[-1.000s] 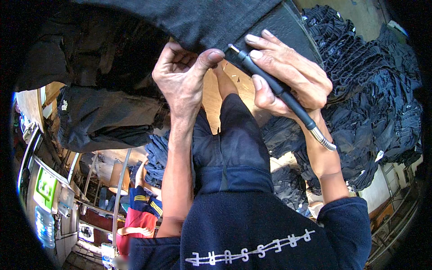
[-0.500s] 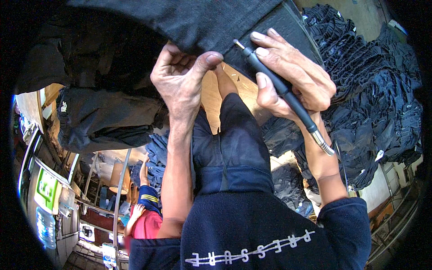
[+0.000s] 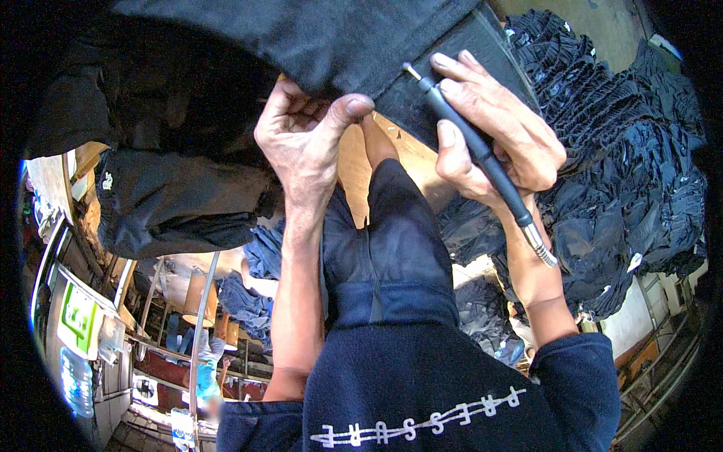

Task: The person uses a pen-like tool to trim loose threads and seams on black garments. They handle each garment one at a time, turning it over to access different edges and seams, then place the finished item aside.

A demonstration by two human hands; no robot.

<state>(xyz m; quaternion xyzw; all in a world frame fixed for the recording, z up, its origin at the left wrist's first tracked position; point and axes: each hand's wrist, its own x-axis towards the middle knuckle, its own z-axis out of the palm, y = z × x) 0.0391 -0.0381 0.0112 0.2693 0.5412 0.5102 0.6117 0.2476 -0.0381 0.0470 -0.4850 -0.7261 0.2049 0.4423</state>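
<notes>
A dark denim-like garment (image 3: 324, 45) spreads across the top of the view, over a dark flat panel (image 3: 482, 64) with a straight right edge. My left hand (image 3: 305, 139) is closed at the garment's near edge, fingers curled against the cloth and the thumb lying along it. Between the thumb and fingers of my right hand (image 3: 501, 132) is a black pen-shaped rotary tool (image 3: 471, 139), with a small rounded tip and a metal spring at its rear end. The tip points up and left, over the panel beside the garment; I cannot tell whether it touches.
A large heap of dark garments (image 3: 610, 166) lies to the right. More dark clothing (image 3: 181, 200) hangs at left. Below, my legs stand over a light brown floor (image 3: 354, 166). Another person in light blue (image 3: 207, 373) is at lower left, near metal rails (image 3: 202, 324).
My right hand and the rotary tool have shifted slightly right. My left hand stays nearly still at the garment's edge. At lower left, someone in red is gone from view and someone in light blue appears.
</notes>
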